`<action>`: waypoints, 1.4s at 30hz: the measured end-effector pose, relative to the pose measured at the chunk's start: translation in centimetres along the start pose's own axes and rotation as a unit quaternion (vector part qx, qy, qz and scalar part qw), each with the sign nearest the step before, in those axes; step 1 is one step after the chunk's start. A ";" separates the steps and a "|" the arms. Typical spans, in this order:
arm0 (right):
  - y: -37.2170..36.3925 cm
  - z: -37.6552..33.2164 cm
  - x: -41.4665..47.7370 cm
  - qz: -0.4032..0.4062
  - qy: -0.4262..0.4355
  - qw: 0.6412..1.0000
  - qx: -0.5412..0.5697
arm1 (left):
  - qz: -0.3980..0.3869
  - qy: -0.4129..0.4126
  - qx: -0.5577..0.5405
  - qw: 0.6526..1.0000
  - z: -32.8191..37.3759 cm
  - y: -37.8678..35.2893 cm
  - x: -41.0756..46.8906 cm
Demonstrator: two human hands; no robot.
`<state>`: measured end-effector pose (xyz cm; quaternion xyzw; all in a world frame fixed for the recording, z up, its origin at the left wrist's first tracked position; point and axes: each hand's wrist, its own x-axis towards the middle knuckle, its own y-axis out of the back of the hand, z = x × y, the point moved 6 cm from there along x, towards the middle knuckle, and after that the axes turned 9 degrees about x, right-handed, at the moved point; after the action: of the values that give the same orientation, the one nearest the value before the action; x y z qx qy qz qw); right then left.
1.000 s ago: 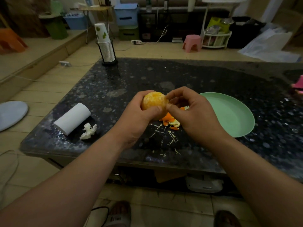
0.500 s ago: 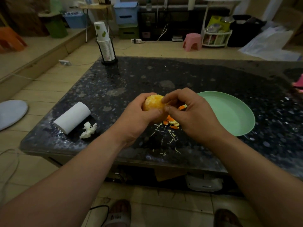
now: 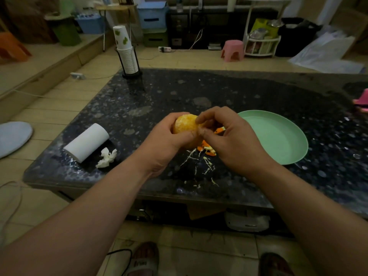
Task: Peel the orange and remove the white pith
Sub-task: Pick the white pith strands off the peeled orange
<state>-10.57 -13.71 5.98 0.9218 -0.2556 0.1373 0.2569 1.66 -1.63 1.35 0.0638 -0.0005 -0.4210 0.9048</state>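
Bottom edge: two slippered feet (image 3: 143,259) on pale floor tiles, both cut off by the frame. Above them, two bare forearms reaching up toward the centre.

Left hand (image 3: 165,144) wrapped round a round peeled orange (image 3: 184,125), fingers curled behind it and mostly hidden, thumb across its lower front. Fruit held at centre frame, above the near part of the dark speckled stone bench (image 3: 239,92), only its upper half showing.

Right hand (image 3: 229,142) against the fruit's right side, forefinger tip on top and thumb pressed lower, pinching at the surface. Impossible to tell whether any strand sits in that pinch.

Directly below the hands, thin white pith strands (image 3: 208,163) scattered on the bench, plus bright orange peel scraps (image 3: 207,150) partly covered by the right hand.

Right of centre, round mint-green plastic plate (image 3: 278,136), its left rim hidden behind the right hand. Left of centre, white paper roll (image 3: 87,142) lying on its side, crumpled white tissue (image 3: 106,158) just beside it.

Upper left, at the bench's far corner, stack of white paper cups (image 3: 126,54) in a black holder. Far back, pink plastic stool (image 3: 233,50) on the floor. Shelves and bins beyond, too dim to make out.
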 end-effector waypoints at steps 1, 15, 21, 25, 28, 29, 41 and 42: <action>0.0 0.0 0.0 0.001 0.003 1.000 -0.006 | 0.002 0.000 0.004 1.000 0.0 0.0 0.0; 0.5 -0.2 0.0 0.038 -0.010 0.999 -0.009 | 0.020 -0.018 0.044 0.999 0.6 0.3 -0.2; 0.3 0.0 -0.2 0.030 -0.007 0.999 -0.045 | 0.031 -0.056 0.167 0.984 1.4 0.5 -0.7; 0.2 -0.2 -0.5 0.038 0.009 0.997 -0.072 | 0.048 -0.079 0.208 0.974 2.0 0.3 -1.1; -0.1 -0.3 -0.6 0.058 0.017 0.995 -0.085 | 0.061 -0.090 0.218 0.970 2.2 0.0 -1.3; -0.2 -0.3 -0.7 0.062 0.019 0.994 -0.089 | 0.064 -0.093 0.218 0.969 2.3 -0.1 -1.4; -1.1 2.8 -0.3 0.037 -0.254 0.863 0.435 | 0.101 -0.039 0.098 0.989 0.7 2.2 -0.2; -1.4 3.1 -0.4 0.032 -0.276 0.843 0.461 | 0.106 -0.036 0.092 0.989 0.6 2.3 0.0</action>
<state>-9.77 -14.19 2.73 0.9251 -0.2525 -0.0128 -0.2835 3.37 -0.19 2.22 0.1314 -0.0790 -0.3229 0.9339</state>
